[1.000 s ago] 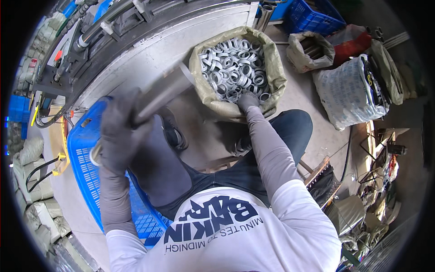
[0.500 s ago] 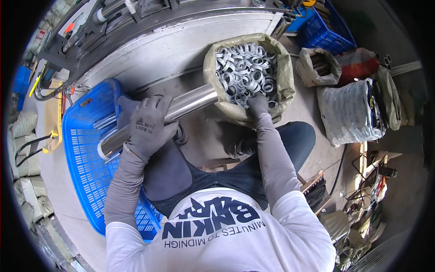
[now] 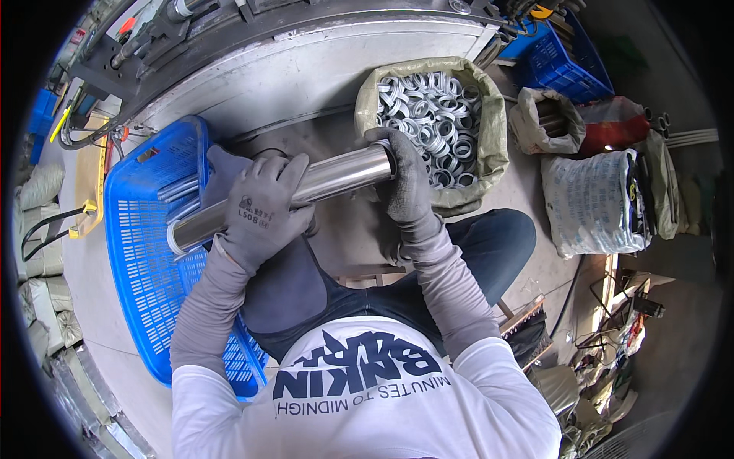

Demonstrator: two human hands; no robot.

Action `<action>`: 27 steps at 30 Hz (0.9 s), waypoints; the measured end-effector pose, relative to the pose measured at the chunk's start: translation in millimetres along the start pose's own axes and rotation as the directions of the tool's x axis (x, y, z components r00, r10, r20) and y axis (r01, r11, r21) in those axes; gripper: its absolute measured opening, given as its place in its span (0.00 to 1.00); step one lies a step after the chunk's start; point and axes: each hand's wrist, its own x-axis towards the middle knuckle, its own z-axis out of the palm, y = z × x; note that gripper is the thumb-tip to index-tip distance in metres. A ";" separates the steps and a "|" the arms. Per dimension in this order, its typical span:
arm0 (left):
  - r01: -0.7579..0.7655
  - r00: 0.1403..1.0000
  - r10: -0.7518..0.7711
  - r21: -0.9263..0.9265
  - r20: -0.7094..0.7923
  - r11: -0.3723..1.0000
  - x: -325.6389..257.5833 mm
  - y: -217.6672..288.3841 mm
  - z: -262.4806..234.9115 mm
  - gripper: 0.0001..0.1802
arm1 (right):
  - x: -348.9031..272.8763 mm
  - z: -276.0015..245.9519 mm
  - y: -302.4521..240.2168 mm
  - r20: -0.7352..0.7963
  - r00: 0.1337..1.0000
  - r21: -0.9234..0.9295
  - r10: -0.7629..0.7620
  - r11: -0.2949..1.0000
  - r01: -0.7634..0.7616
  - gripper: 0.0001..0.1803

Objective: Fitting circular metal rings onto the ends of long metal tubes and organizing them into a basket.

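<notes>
A shiny metal tube [image 3: 336, 177] lies slantwise above my lap, its left end over the blue basket. My gloved left hand [image 3: 264, 206] is wrapped round it left of the middle. At the tube's right end, my gloved right hand [image 3: 409, 180] is closed, fingers over the top and palm against the end. Whether a ring sits under those fingers I cannot tell. A pale collar [image 3: 173, 239] shows at the left end. Just beyond my right hand stands an open woven sack [image 3: 493, 141] full of loose metal rings [image 3: 428, 115].
The blue basket [image 3: 141, 306] at my left holds more metal tubes [image 3: 180, 191]. A machine bench [image 3: 306, 73] runs along the far side. To the right are a small sack of tubes [image 3: 547, 122], a stuffed white sack [image 3: 592, 203] and a blue crate [image 3: 569, 69].
My right hand has come out of the sack of rings and moved left onto the tube's right end. The left hand keeps its hold on the tube.
</notes>
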 end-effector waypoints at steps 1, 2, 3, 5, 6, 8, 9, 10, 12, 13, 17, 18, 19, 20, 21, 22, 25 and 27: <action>0.006 1.000 -0.006 -0.002 -0.006 1.000 -1.5 -0.8 -0.3 0.35 | 2.3 7.2 -8.7 -0.093 0.996 0.105 0.006 0.994 0.004 0.17; 0.012 1.000 -0.012 -0.004 -0.012 1.000 -3.0 -1.6 -0.6 0.35 | 4.0 7.2 -14.4 -0.090 0.996 0.109 0.007 0.994 0.003 0.17; 0.017 1.000 -0.017 -0.002 -0.010 1.000 -3.8 -2.1 -1.1 0.35 | 5.4 6.9 -18.9 -0.103 0.995 0.047 -0.014 0.999 0.019 0.16; 0.002 1.000 -0.002 -0.041 -0.005 0.999 -1.5 -0.5 -1.8 0.35 | 6.8 5.9 -20.8 -0.117 0.993 -0.020 -0.036 0.999 0.034 0.16; 0.003 1.000 -0.003 -0.042 -0.005 0.999 -0.8 -0.4 -1.2 0.35 | 7.4 6.5 -20.6 -0.140 0.985 -0.140 -0.100 0.987 0.080 0.15; -0.007 1.000 0.006 -0.081 -0.006 0.997 1.2 -1.0 0.0 0.34 | 7.3 10.6 -20.2 -0.157 0.974 -0.260 -0.166 0.958 0.121 0.15; -0.008 1.000 0.007 -0.081 -0.006 0.997 1.6 -1.0 0.1 0.34 | 5.5 15.3 -20.4 -0.211 0.968 -0.152 -0.135 0.983 0.104 0.15; -0.012 1.000 0.012 -0.073 -0.007 0.997 1.1 0.2 0.4 0.34 | 3.2 18.3 -20.9 -0.261 0.961 -0.044 -0.097 0.995 0.088 0.15; -0.020 1.000 0.019 -0.068 -0.008 0.997 0.2 0.9 1.2 0.34 | 5.6 18.3 -22.1 -0.252 0.968 -0.026 -0.013 1.000 0.006 0.15; -0.035 0.999 0.034 -0.067 -0.006 0.997 0.9 -1.9 0.9 0.35 | 8.3 18.2 -23.4 -0.244 0.967 -0.006 0.066 0.998 -0.069 0.14; -0.006 0.999 0.010 -0.077 0.048 0.997 3.0 -2.2 0.0 0.38 | 6.3 37.1 -30.4 -0.308 0.843 0.423 0.442 0.857 -0.294 0.14; -0.020 0.999 0.024 -0.078 0.048 0.997 4.3 -2.1 -1.1 0.38 | 7.0 35.8 -29.8 -0.321 0.838 0.422 0.441 0.859 -0.290 0.14; -0.055 0.998 0.057 -0.045 0.038 0.997 4.8 -1.9 -1.5 0.39 | 7.2 33.2 -29.6 -0.235 0.815 0.522 0.530 0.776 -0.354 0.13; -0.089 0.996 0.089 -0.012 0.029 0.996 4.5 -2.3 -2.3 0.39 | 7.6 30.9 -28.5 -0.138 0.784 0.608 0.605 0.677 -0.415 0.13; -0.096 0.995 0.097 -0.018 0.028 0.995 2.0 -2.9 -7.2 0.39 | 5.8 31.0 -14.9 -0.157 0.839 0.565 0.521 0.744 -0.356 0.13; -0.024 0.996 0.023 0.019 0.082 1.000 -2.0 -2.8 -18.4 0.39 | 9.6 25.7 1.1 -0.159 0.838 0.566 0.521 0.744 -0.355 0.13; 0.081 0.991 -0.085 0.046 0.107 0.996 -22.8 -24.0 -17.2 0.38 | 30.2 -0.3 44.1 -0.314 0.947 -0.061 0.070 0.994 -0.094 0.21; 0.102 0.992 -0.103 0.017 0.070 0.995 -23.7 -31.5 -9.4 0.37 | 32.3 -38.3 98.5 -0.310 0.810 -0.069 0.498 0.838 -0.541 0.26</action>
